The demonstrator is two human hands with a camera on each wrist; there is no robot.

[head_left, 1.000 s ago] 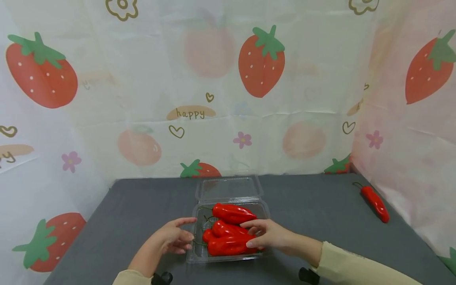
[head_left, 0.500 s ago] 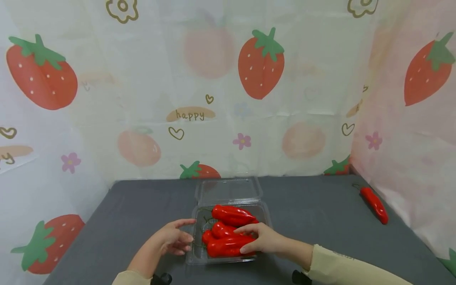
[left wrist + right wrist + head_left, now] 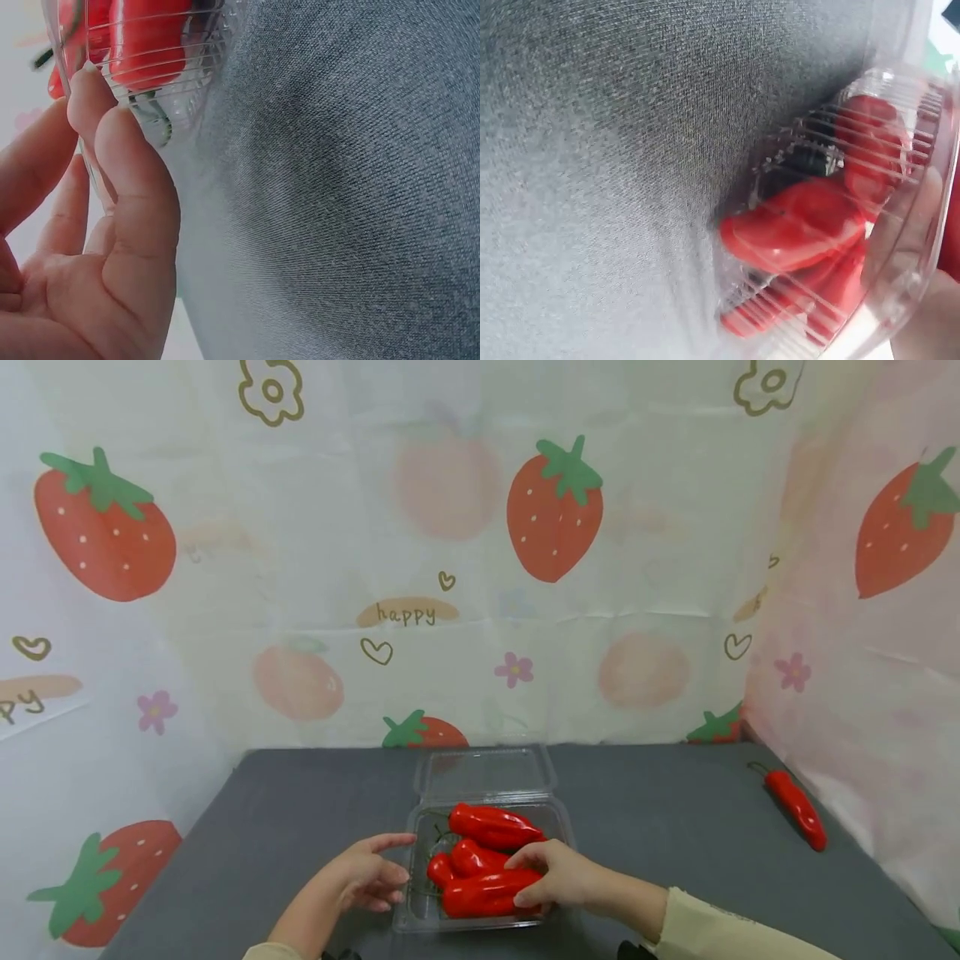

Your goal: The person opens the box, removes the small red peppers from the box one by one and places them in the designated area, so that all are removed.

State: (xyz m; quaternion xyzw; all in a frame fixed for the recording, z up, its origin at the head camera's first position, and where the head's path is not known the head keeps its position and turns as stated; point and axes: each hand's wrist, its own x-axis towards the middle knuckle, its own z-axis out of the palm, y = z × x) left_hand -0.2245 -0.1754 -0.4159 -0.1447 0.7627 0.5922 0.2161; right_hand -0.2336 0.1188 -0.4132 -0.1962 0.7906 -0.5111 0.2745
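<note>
Set between a person's two bare hands, a clear plastic clamshell box (image 3: 564,828) sits on a grey cloth-covered table (image 3: 660,827), its clear lid (image 3: 487,777) folded back at 12 o'clock, probably so that the tray is free to reach into from the near side. Directions here are clock positions around the box, as the head view shows it.

At least three glossy red chili peppers lie inside: a far pepper (image 3: 491,825) towards 12, a middle pepper (image 3: 477,857) at the centre, and a near pepper (image 3: 486,894) towards 6. Those stems that show point to 9.

The left hand (image 3: 362,875) is at 9 o'clock, its fingers spread and loosely bent, clasping nothing; fingertips meet the box's side, which seems to steady it. The right hand (image 3: 558,875) reaches in at 3 o'clock, thumb and fingers parted by about the near pepper's thickness and gripping its stemless end, likely because that end lies closest to this hand. The right wrist view is blurred, so the fingertip contact is unclear there.

A lone chili pepper (image 3: 797,812) lies well apart, between 2 and 3 o'clock.
</note>
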